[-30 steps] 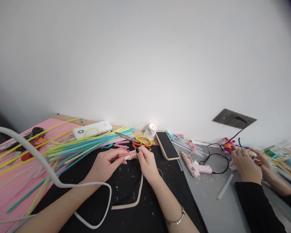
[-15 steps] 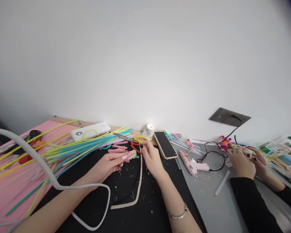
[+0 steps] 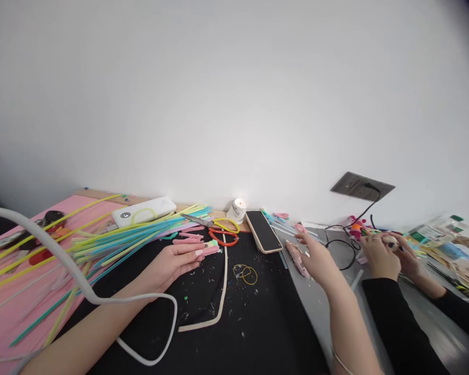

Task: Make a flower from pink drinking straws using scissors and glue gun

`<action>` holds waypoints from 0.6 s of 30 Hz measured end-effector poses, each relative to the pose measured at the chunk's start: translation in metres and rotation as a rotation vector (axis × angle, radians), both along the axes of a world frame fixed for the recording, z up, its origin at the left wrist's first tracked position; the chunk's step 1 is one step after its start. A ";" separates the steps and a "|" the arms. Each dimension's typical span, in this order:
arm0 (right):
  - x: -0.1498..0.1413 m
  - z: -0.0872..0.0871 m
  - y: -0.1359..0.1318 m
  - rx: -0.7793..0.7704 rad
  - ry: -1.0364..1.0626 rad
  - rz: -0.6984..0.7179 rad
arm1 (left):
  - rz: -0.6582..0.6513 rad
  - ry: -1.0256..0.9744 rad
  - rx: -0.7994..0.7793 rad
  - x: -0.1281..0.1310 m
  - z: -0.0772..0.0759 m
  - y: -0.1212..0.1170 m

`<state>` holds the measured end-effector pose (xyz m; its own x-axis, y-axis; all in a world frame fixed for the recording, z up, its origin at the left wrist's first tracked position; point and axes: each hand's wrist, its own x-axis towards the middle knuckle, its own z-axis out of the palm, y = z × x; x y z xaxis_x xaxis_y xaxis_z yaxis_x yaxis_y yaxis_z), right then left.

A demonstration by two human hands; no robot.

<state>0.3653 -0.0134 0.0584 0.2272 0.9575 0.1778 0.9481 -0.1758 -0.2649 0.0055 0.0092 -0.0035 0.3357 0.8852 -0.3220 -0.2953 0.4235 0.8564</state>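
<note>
My left hand (image 3: 175, 266) is closed, thumb on top, around a pink clip-like piece (image 3: 207, 250) with a green and whitish end; its exact kind is unclear. Over the gray work surface, my right hand (image 3: 316, 260) hangs with fingers apart above a pink glue gun (image 3: 295, 256), whose handle is partly hidden by the hand. Whether the fingers touch the gun does not show clearly. Scissors (image 3: 219, 229) with yellow and red handles lie beyond my left hand. Near them, a cream pipe cleaner (image 3: 222, 297) rests bent on the black mat (image 3: 266, 323).
Colored pipe cleaners (image 3: 140, 234) and a white power bank (image 3: 144, 211) lie at left. A white cable (image 3: 78, 281) loops across the foreground. A phone (image 3: 263, 232) and a small cup (image 3: 237, 211) stand mid-back. At right, a co-worker's hands (image 3: 381, 260) hold a small figure.
My right hand has left the scissors area and swung right to the glue gun. Rubber bands on the mat are now uncovered. My left hand keeps the pink piece nearly in place.
</note>
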 end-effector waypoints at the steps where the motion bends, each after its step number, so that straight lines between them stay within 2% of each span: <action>1: 0.015 -0.002 -0.001 -0.071 -0.078 -0.023 | -0.007 -0.012 0.005 0.000 -0.001 0.001; 3: 0.038 -0.009 -0.002 -0.208 -0.194 -0.072 | -0.016 -0.030 0.012 -0.001 -0.002 0.002; 5: 0.053 -0.019 -0.002 -0.289 -0.260 -0.046 | -0.017 -0.034 0.009 -0.002 -0.002 0.002; 10: 0.069 -0.036 0.001 -0.302 -0.356 0.073 | 0.000 -0.039 -0.025 -0.001 0.001 0.001; 18: 0.075 -0.029 -0.001 -0.356 -0.364 0.101 | 0.016 -0.077 -0.059 0.000 0.005 0.000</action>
<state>0.4407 -0.0144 0.0290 0.1150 0.9870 -0.1124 0.9846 -0.0982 0.1448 0.0058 0.0092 0.0019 0.3479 0.8707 -0.3476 -0.3666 0.4676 0.8044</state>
